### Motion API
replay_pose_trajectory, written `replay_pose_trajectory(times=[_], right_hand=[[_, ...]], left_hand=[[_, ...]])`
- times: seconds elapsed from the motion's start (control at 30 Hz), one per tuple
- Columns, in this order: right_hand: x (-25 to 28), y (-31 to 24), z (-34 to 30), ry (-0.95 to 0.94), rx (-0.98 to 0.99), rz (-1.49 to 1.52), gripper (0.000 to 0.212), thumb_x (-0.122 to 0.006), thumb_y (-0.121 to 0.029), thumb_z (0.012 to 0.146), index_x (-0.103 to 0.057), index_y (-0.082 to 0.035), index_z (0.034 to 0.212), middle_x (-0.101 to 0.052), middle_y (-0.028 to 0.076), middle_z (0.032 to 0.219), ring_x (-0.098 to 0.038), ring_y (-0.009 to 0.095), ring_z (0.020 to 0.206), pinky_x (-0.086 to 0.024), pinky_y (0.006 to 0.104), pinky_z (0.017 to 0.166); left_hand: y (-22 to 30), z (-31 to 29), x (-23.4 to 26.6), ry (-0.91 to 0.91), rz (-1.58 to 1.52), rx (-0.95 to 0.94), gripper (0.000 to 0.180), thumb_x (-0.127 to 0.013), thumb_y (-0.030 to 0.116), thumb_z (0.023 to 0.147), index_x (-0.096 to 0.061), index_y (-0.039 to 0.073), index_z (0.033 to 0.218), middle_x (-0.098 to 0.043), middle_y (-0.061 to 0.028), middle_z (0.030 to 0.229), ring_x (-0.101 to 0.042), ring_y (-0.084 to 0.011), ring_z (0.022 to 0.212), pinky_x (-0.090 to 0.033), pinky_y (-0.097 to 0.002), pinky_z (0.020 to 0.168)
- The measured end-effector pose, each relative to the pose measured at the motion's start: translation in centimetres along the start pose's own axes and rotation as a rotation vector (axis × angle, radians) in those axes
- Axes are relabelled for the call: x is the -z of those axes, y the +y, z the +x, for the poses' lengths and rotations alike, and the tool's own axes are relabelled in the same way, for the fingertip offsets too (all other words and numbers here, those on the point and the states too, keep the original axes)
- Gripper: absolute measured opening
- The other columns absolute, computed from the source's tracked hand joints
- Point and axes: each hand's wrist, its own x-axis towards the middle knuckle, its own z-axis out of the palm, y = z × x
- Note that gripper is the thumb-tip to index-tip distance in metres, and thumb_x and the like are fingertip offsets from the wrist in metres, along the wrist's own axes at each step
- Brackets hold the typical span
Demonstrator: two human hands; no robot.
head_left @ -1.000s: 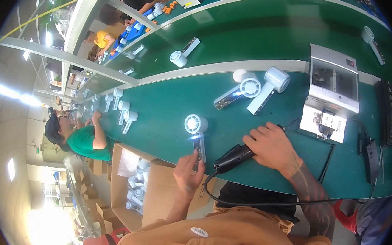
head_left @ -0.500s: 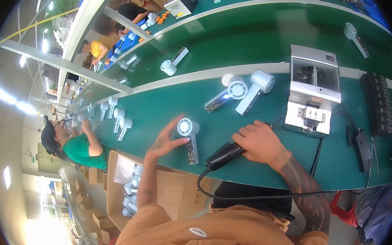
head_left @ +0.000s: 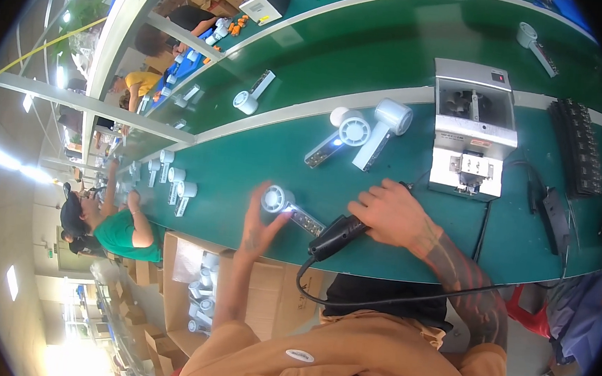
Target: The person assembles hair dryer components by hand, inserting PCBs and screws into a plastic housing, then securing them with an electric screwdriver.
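My left hand grips a pale grey-blue handheld fan by its round head, thumb at the neck. The fan's handle is uncovered, with a circuit board showing along it and pointing right. My right hand is wrapped over a black corded power screwdriver. Its cord end lies beside the handle's end, while its thin tip points away to the upper right. Beyond my hands, a fan with a lit spot and a second fan lie on the green bench.
A silver machine with a clear cover stands right of the fans. Black strips of parts lie farther right. Several fans stand along the bench at left, near a co-worker in green. An open carton with fans sits below the bench edge.
In my left hand the fan has turned, its handle swinging from pointing toward me to pointing right, near the screwdriver. The right hand keeps its hold. The whole view has shifted slightly.
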Motion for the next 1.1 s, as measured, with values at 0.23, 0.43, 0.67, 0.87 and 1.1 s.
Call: replay_pose_trajectory(times=[0.23, 0.43, 0.67, 0.87, 1.1], right_hand=[[5.1, -0.1, 0.0, 0.330, -0.114, 0.573, 0.052, -0.080, -0.016, 0.072, -0.060, -0.014, 0.120, -0.071, 0.012, 0.097, -0.068, 0.034, 0.089, -0.056, 0.0392, 0.070], [8.9, -0.2, -2.3, 0.737, -0.396, 1.241, 0.066, -0.066, -0.044, 0.094, -0.043, -0.001, 0.138, -0.059, 0.004, 0.078, -0.055, 0.011, 0.060, -0.046, 0.0276, 0.056], [9.9, -0.9, -7.8, 1.091, -0.377, 1.065, 0.090, -0.055, -0.070, 0.090, -0.031, -0.001, 0.143, -0.050, 0.008, 0.074, -0.053, 0.017, 0.054, -0.046, 0.0319, 0.051], [8.4, -1.1, -9.7, 1.141, -0.417, 0.903, 0.082, -0.056, -0.062, 0.094, -0.037, 0.007, 0.132, -0.054, 0.010, 0.074, -0.056, 0.017, 0.056, -0.046, 0.0288, 0.052], [7.8, -1.1, -10.6, 1.182, -0.477, 0.876, 0.089, -0.052, -0.075, 0.088, -0.042, 0.006, 0.126, -0.055, 0.010, 0.070, -0.055, 0.017, 0.054, -0.045, 0.0295, 0.049]], left_hand=[[1.0, -0.4, -2.5, 0.051, 0.064, -0.143, 0.056, -0.085, 0.011, 0.074, -0.059, 0.002, 0.122, -0.058, -0.0158, 0.112, -0.060, -0.0298, 0.103, -0.049, -0.0390, 0.089], [6.3, -0.4, -6.0, -0.076, -0.095, -0.129, 0.052, -0.088, 0.022, 0.072, -0.059, 0.002, 0.111, -0.060, -0.0162, 0.104, -0.063, -0.0327, 0.091, -0.052, -0.0389, 0.076], [10.8, 2.0, -10.3, -0.006, 0.071, -0.597, 0.040, -0.085, 0.024, 0.075, -0.065, 0.005, 0.104, -0.059, -0.0131, 0.104, -0.061, -0.0304, 0.089, -0.051, -0.0390, 0.073], [11.7, 4.8, -12.8, 0.002, 0.033, -0.807, 0.032, -0.082, 0.026, 0.077, -0.069, 0.011, 0.102, -0.059, -0.0094, 0.105, -0.062, -0.0269, 0.092, -0.051, -0.0382, 0.074], [11.7, 5.1, -13.7, 0.027, 0.019, -1.046, 0.037, -0.084, 0.027, 0.075, -0.070, 0.015, 0.106, -0.061, -0.0030, 0.096, -0.061, -0.0222, 0.094, -0.051, -0.0385, 0.076]])
